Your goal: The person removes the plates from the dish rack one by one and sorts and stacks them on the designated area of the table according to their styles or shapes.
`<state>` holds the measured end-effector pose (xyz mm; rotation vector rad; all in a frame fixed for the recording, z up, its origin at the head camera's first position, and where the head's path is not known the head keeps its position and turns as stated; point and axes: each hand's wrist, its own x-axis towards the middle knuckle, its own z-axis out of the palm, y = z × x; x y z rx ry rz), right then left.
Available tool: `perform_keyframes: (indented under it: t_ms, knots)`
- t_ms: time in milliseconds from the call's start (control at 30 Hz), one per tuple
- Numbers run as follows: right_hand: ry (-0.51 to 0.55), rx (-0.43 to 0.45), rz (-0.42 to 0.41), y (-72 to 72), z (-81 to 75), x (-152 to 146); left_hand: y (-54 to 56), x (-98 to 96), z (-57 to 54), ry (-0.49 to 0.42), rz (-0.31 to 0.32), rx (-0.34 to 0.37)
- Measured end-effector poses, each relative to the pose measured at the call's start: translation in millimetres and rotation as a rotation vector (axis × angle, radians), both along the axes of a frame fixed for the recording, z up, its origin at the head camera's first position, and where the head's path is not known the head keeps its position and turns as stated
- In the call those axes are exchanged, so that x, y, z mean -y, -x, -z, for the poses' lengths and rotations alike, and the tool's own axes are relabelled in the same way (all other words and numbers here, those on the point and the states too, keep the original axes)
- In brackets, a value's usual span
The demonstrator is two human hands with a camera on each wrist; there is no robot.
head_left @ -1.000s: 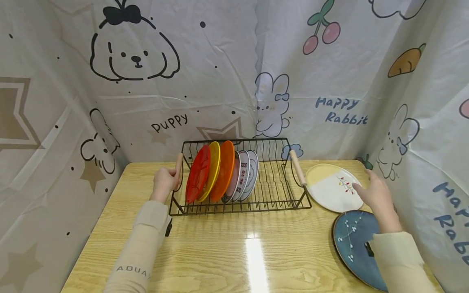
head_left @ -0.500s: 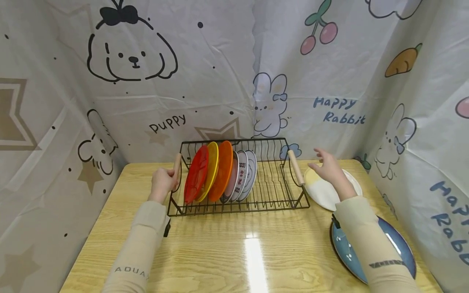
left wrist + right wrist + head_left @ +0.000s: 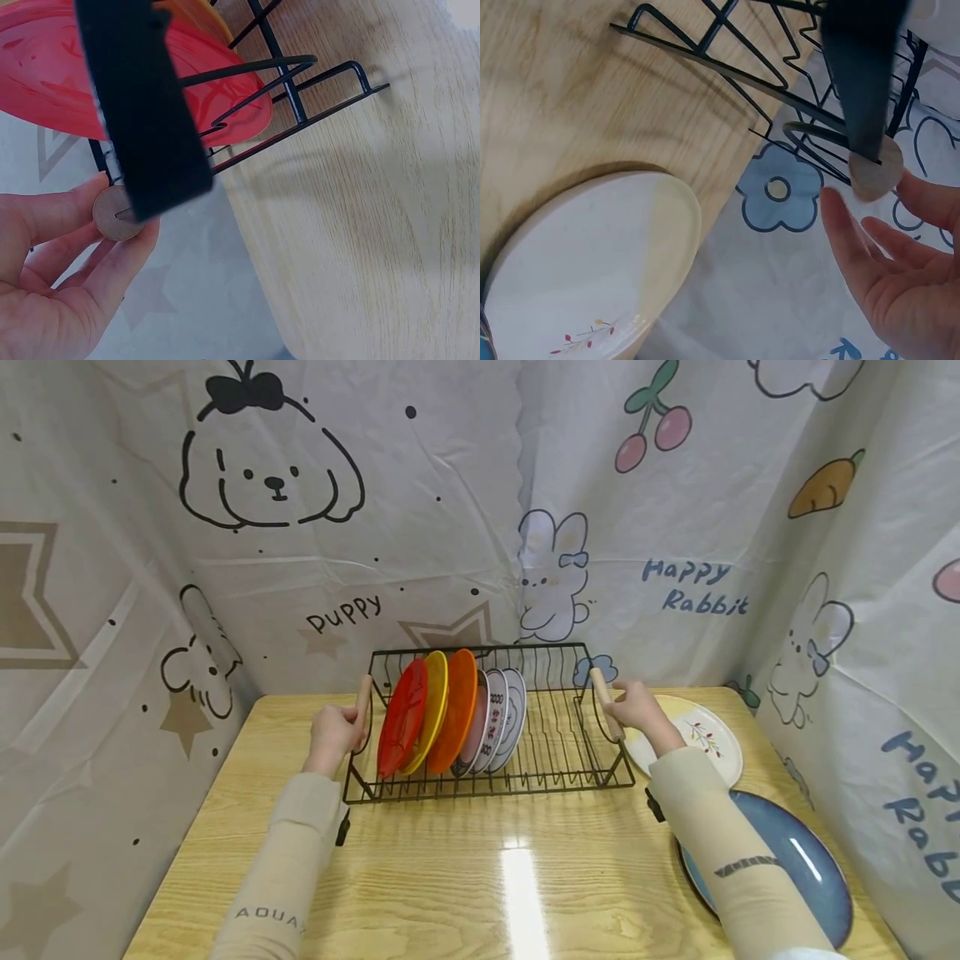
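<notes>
The dish rack (image 3: 555, 790) stands at the far middle of the table (image 3: 420, 877), and the work on it seems to me about half made: the left hand (image 3: 333, 737) has its fingers and thumb curled firmly around the left handle (image 3: 364, 693), while the right hand (image 3: 637, 706) is at the right handle (image 3: 602, 689), its fingers loose and not yet wrapped around it, so this second hold is what remains. Inside the rack, at least 6 plates are already set on edge in its left and middle part: a red plate (image 3: 403, 718), a yellow plate (image 3: 438, 689), an orange plate (image 3: 454, 718), then 3 smaller plates (image 3: 492, 727), pinkish and white. On the right side of the table, 2 plates lie outside the rack: the cream-and-white plate (image 3: 712, 735) at the far side and, nearer, the blue plate (image 3: 798, 852), partly under the right sleeve (image 3: 720, 835); if another is below it, I cannot tell. The table has pale wood grain, with a bright reflection at the near middle. Behind and on the 2 sides hangs white cloth (image 3: 450, 485), slightly wrinkled, printed with a puppy, rabbits, cherries and stars.
</notes>
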<state>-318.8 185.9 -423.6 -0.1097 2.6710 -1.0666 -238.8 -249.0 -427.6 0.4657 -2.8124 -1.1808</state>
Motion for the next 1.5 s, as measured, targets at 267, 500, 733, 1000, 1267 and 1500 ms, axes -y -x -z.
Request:
perform_keyframes:
  t_ms: [267,500,733,1000,1267,1500]
  knots:
    - [0.109,0.075,0.105,0.8,7.9,1.7,-0.3,-1.1,0.3,0.010,0.013,-0.008]
    - [0.145,0.148,0.163,3.5,7.3,3.0,-0.9,-1.0,-1.5,-0.042,0.017,0.011]
    - [0.159,0.175,0.177,4.8,4.9,3.0,0.2,-1.4,-1.7,0.006,0.023,-0.008]
    - [0.126,0.184,0.188,8.5,5.6,3.8,-0.8,-0.7,-3.1,0.016,0.060,0.017]
    - [0.104,0.177,0.185,8.6,4.7,4.1,4.1,-10.4,-30.1,0.086,0.132,0.129]
    - [0.110,0.167,0.184,9.0,5.7,4.9,5.6,-37.8,-47.2,-0.033,0.228,-0.047]
